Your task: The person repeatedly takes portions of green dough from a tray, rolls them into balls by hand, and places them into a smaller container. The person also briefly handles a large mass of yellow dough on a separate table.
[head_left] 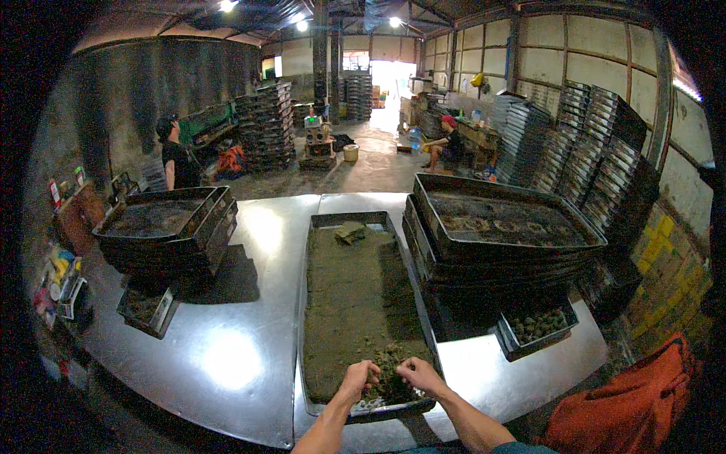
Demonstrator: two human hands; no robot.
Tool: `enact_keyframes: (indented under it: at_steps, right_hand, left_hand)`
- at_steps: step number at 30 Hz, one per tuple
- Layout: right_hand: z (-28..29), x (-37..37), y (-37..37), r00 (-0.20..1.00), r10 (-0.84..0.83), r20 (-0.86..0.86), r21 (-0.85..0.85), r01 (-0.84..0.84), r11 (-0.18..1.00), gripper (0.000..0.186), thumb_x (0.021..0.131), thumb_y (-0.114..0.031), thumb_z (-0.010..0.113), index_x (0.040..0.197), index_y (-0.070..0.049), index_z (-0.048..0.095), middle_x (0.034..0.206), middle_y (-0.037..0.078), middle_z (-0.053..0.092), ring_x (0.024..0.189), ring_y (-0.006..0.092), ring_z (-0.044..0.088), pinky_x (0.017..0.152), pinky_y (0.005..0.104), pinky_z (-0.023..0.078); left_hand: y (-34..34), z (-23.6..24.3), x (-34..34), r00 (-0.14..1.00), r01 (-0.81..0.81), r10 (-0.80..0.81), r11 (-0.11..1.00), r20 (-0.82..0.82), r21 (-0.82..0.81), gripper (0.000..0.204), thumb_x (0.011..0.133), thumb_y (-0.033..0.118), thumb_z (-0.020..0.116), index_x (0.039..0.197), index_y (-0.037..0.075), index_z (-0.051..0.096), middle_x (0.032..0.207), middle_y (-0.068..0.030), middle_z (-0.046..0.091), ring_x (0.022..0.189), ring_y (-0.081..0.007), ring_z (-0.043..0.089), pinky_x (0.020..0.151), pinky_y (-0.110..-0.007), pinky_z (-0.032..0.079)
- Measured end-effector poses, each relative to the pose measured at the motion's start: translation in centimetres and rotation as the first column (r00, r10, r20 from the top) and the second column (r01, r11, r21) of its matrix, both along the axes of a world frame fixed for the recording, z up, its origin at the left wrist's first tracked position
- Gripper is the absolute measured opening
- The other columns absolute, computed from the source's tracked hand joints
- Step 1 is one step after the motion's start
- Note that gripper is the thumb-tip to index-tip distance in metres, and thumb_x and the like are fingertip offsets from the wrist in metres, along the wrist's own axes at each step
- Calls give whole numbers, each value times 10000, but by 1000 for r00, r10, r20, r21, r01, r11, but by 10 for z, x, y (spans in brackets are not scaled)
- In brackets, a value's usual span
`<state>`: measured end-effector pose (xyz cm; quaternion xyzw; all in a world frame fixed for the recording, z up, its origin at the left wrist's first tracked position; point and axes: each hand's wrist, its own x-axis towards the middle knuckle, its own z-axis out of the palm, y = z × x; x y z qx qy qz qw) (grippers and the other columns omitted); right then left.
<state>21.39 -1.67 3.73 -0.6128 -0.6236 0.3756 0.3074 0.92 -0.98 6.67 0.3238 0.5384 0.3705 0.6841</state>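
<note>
Loose clumps (389, 359) in the tray (344, 219) are flanked by the left hand (362, 377) and right hand (420, 376), both curled; what is gripped cannot be told.

Counter (253, 321), L half: wide bare lane btwn L tray stack (174, 256) & long tray (303, 318), far edge to near edge. Sm. L tin (162, 310) obstructs twd L edge. R side: R tray stack (499, 261) close alongside long tray's far half, v. tight gap. Bare patch twd near R edge, btwn long tray & sm. R tin (546, 340). L hand (360, 377) + R hand (421, 376) block long tray's near end.
</note>
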Motion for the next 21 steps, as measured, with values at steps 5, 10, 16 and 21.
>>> enact_keyframes:
  at_steps: [5,10,16,21]
  right_hand:
    - [-10,15,0,532,-362,-765,-386,71,920,154,923,-247,572,978,-104,570,829,72,652,657,136,583,557,279,451]
    - [7,-6,2,969,-132,-209,-81,118,990,329,954,-358,465,950,-49,581,727,122,621,552,264,545,557,378,450]
    - [58,-45,-10,955,189,227,481,-279,831,346,833,-49,558,1171,3,513,1103,229,581,1035,384,548,868,439,454]
    - [65,-50,-6,900,250,357,393,-387,834,413,765,-38,566,1173,-9,514,998,191,608,981,379,568,835,432,462]
  left_hand:
    - [1,-16,-8,1000,17,-14,983,-18,182,259,927,253,515,826,33,609,768,-43,602,521,-86,489,413,-235,312]
    - [7,-25,8,995,-65,81,975,-65,213,346,943,364,511,776,71,587,656,-14,543,480,-90,429,421,-243,318]
    - [16,-50,23,892,-81,130,988,432,-131,449,956,454,423,920,60,636,852,-88,645,790,-211,620,744,-372,510]
    - [25,-72,16,802,13,72,990,593,-137,460,959,437,410,1047,42,628,990,-103,647,910,-254,613,843,-440,493]
